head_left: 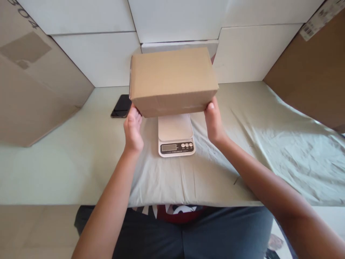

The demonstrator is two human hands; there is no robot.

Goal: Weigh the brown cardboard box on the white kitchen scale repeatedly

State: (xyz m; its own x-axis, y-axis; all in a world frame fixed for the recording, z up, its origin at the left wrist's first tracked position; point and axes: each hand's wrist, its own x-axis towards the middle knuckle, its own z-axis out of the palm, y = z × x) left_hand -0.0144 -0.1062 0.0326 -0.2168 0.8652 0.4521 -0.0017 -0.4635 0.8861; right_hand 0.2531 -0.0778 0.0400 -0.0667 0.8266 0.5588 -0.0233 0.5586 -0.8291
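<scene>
Closed brown cardboard box [172, 81] held level above a white digital kitchen scale [176, 135], seen from the head camera. The left hand [133, 131] meets the box at its lower left front corner and the right hand [214, 122] at its lower right front corner; each grip is closed on the box, thumb visible on the near face, while the remaining fingers pass beneath and are hidden. The box covers the rear part of the scale's weighing plate, so it cannot be told whether its underside touches the plate or clears it. The scale's display and three buttons face the viewer; the digits and the small print below them are too small to read. A dark smartphone [122, 106] lies flat on the desk just left of the box, its right end hidden behind the box corner. A pale green cloth [269, 144] covers the desk, smooth on the left and creased on the right, its front edge running straight across the lower frame. White panels [172, 21] close the back; large brown cartons stand at left [35, 79] and right [312, 75], both cut off by the frame, the left one bearing partly cropped digits. Open cloth lies on both sides of the scale, wider to the right; the forearms cross the near edge.
</scene>
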